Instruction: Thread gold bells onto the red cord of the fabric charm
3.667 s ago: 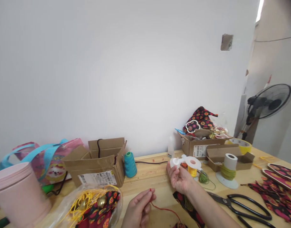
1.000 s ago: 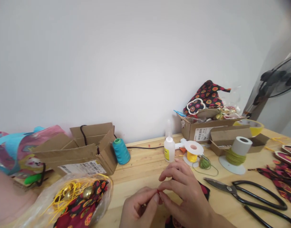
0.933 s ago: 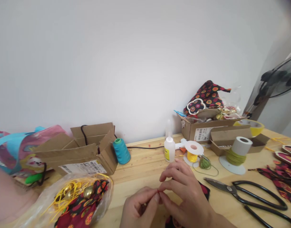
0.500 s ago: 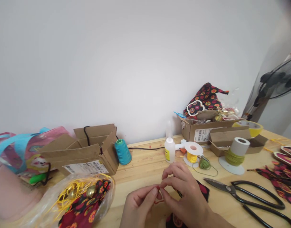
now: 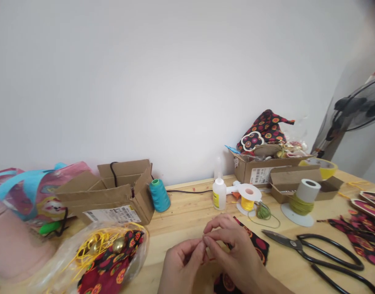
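Note:
My left hand (image 5: pixel 181 263) and my right hand (image 5: pixel 238 253) meet at the front middle of the table, thumbs and forefingers pinched tip to tip. Between them is a thin red cord (image 5: pixel 206 259), of which only a small piece shows below the fingertips; the rest is covered by my fingers. Dark patterned fabric (image 5: pixel 257 244) lies behind and under my right hand. To the right of that hand rest black-handled scissors (image 5: pixel 294 244), blades pointing left.
A plastic bag (image 5: pixel 135 261) with yellow cords, gold bells and fabric lies left. Behind stand a cardboard box (image 5: pixel 114 200), a teal thread cone (image 5: pixel 160 196), a glue bottle (image 5: pixel 219 195), a yellow cord spool (image 5: pixel 247 204) and a green cord spool (image 5: pixel 301 204). Fabric strips (image 5: pixel 359 234) lie right.
My fingertips have drawn closer together, and less of the red cord shows between them. My right hand has shifted slightly down and left, uncovering more of the patterned fabric.

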{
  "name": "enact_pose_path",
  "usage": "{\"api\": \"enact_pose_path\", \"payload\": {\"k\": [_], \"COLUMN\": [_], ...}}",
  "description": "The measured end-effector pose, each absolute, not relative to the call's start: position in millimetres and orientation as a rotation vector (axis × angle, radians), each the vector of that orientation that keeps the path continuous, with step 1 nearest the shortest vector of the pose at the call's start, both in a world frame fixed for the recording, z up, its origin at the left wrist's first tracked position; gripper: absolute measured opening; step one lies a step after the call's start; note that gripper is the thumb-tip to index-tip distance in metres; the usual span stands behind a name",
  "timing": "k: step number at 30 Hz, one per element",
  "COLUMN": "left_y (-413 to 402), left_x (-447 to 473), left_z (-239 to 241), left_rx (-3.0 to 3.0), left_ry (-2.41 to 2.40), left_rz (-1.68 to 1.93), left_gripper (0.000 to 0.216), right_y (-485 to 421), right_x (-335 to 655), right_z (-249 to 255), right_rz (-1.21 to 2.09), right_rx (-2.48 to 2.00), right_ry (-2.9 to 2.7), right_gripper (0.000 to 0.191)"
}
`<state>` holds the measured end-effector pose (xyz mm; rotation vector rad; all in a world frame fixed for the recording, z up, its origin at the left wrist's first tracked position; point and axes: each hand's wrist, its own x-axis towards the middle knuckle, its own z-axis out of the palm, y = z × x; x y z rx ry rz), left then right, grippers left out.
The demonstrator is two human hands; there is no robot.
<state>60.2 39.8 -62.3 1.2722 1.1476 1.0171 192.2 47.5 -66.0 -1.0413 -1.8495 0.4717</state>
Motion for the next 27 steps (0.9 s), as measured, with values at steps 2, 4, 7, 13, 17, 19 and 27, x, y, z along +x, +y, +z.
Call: {"api": "enact_pose_path", "payload": {"k": [2, 4, 7, 13, 17, 19, 27], "left_y": [38.9, 38.2, 37.4, 36.3, 36.6, 37.4, 41.4], "left_x": [61.3, 62.0, 62.3, 63.0, 64.5, 64.6, 58.5], "left_z": [-62.6, -61.9, -59.9, -63.0, -63.4, -62.9, -67.8], "left_rx": [1.265, 1.252, 1.235, 0.943, 0.735, 0.701, 0.941], "left_ry": [1.189, 1.22, 1.265, 1.182, 1.111, 1.112, 1.137], "left_rz": [1.002, 0.995, 1.002, 1.016, 1.102, 1.115, 1.06], "left_gripper": [0.029, 0.029, 0.03, 0.031, 0.029, 0.031, 0.03], "right_y": [47.2, 48.1, 50.5, 51.1, 49.8, 50.5, 54.3], "right_x": [190.3, 189.8, 190.6, 191.0, 190.3, 190.4, 194.1], "right_z": [-66.1, -66.8, -67.5, -62.7, -60.9, -62.7, -70.5], "right_rz": [0.419, 0.342, 0.212, 0.038, 0.013, 0.051, 0.471], "right_rx": [-1.057, -1.051, -1.005, -0.945, -0.927, -0.921, -0.998], "right_ry": [-1.844, -1.855, -1.881, -1.94, -1.941, -1.925, -1.795], "right_gripper": [0.021, 0.019, 0.018, 0.018, 0.018, 0.016, 0.017]}}
